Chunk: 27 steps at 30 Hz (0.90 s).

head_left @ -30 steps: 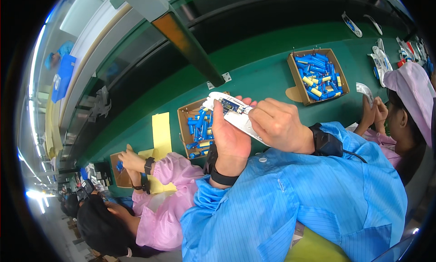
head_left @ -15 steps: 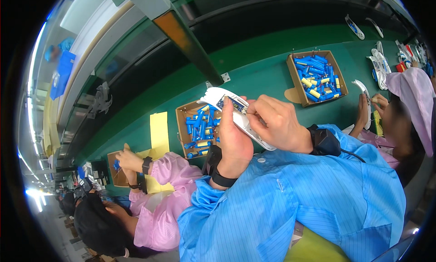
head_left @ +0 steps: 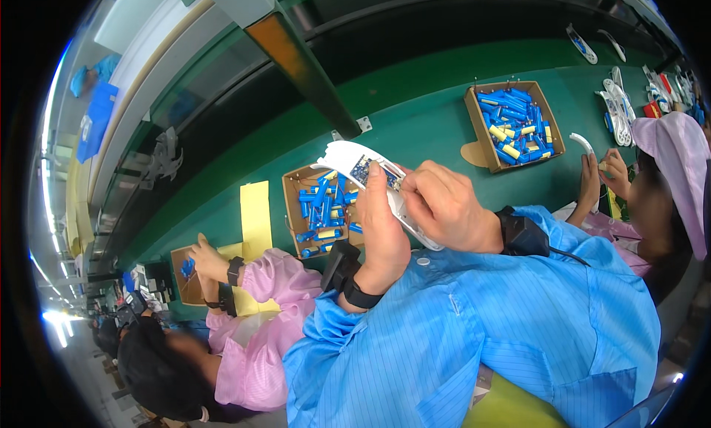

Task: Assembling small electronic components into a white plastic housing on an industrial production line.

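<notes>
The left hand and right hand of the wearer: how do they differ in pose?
The left hand holds the white shell, its thumb extended over the circuit board; the right hand curls its fingers near the board, fingertips partly hidden. The left hand points upward in the picture, while the right hand points leftward. Both are bare, with a black device at the wrist.

On the green table point(head_left: 415, 131), a yellow sheet point(head_left: 256, 209) and an open cardboard box point(head_left: 485, 137) of blue cylinders point(head_left: 518, 123); at far left, a blue bin point(head_left: 98, 120).
</notes>
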Each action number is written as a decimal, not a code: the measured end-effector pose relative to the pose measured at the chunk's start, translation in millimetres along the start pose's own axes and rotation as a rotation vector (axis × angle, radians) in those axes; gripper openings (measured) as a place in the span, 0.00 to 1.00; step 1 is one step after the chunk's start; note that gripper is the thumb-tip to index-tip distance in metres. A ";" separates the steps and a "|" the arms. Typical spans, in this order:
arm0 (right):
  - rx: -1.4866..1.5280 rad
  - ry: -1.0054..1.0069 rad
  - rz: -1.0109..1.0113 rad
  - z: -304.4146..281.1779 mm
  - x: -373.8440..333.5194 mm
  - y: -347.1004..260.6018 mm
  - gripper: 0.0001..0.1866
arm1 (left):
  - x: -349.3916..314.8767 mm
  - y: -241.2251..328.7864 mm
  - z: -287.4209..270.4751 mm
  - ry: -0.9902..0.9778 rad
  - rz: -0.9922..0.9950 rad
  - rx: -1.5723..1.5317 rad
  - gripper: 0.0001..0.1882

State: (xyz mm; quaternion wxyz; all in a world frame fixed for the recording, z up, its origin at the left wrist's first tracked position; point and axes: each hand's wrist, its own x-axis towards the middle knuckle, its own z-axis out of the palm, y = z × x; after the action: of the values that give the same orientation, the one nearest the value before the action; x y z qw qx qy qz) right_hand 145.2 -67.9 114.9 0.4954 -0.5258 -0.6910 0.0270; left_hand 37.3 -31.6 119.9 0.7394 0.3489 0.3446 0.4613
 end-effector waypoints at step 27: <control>0.069 -0.102 -0.044 -6.2 6.3 -0.7 0.06 | -3.7 0.7 -7.6 0.077 -0.069 -0.200 0.19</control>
State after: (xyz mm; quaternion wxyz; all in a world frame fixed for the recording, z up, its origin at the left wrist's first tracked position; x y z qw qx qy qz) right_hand 149.4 -66.5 122.6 0.4780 -0.4911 -0.7252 0.0666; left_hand 29.4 -33.2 117.3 0.7722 0.2433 0.3370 0.4806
